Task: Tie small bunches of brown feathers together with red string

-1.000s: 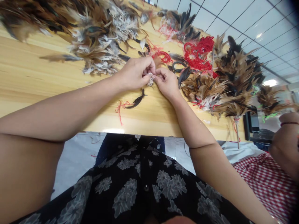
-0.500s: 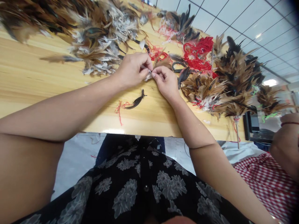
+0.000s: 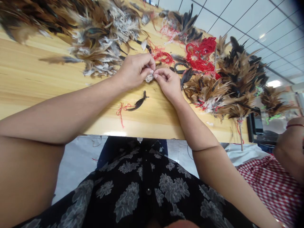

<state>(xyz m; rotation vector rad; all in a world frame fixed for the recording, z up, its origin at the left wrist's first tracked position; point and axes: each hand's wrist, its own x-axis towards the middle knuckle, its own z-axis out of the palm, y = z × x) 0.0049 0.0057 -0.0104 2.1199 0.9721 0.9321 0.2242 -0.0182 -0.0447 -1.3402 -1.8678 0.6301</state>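
Over the middle of the wooden table [image 3: 156, 117], my left hand [image 3: 136, 70] pinches a small feather bundle [image 3: 149, 78], whose pale, fluffy quill ends point down toward me. Close against it on the right, my right hand [image 3: 168, 81] is closed too, thumb and forefinger pinched at the bundle's side. Whatever lies between those fingertips is too small to make out. Just below the hands lie a loose dark feather [image 3: 139, 102] and a scrap of red string [image 3: 120, 114]. Scissors with black handles [image 3: 181, 67] rest beyond my right hand.
Piles of brown and white feathers [image 3: 99, 47] cover the far left. Tangled red cord [image 3: 201, 53] lies at the back. On the right are feather dusters [image 3: 237, 79], one with a stick [image 3: 241, 136] past the table edge. Another person's arm [image 3: 291, 145] is at far right.
The small bundle has turned between my fingers, so its pale quill ends now face me and the brown feathers behind no longer show. Both hands stay almost in place.
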